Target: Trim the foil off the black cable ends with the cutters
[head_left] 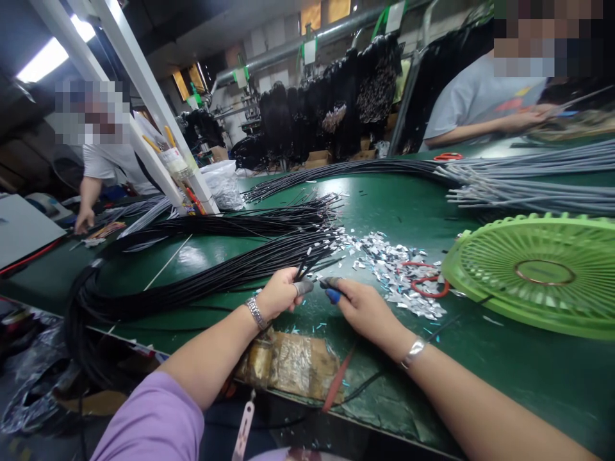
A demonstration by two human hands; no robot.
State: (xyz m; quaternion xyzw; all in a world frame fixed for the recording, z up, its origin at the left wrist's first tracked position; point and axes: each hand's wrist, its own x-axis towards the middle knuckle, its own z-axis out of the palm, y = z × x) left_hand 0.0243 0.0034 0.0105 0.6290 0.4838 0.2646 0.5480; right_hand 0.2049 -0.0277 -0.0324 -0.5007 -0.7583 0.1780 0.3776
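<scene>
My left hand (pixel 283 292) is closed round the ends of a few thin black cables (pixel 310 261), with a grey cover on its thumb. Close to its right, my right hand (pixel 353 304) pinches at a cable tip; grey and blue covers sit on its fingers. What lies between those fingertips is too small to make out. Behind my left hand stretches a thick bundle of black cables (pixel 192 275), curving off the table's left side. A pile of silvery foil scraps (pixel 384 262) lies beyond my right hand, with red-handled scissors (pixel 430 286) in it.
At the right stands a green fan (pixel 538 272). Grey cables (pixel 523 186) lie behind it on the green table (pixel 519 378). A taped cardboard piece (pixel 298 365) is at the front edge. White posts (pixel 144 96) rise at left. Two people work across the table.
</scene>
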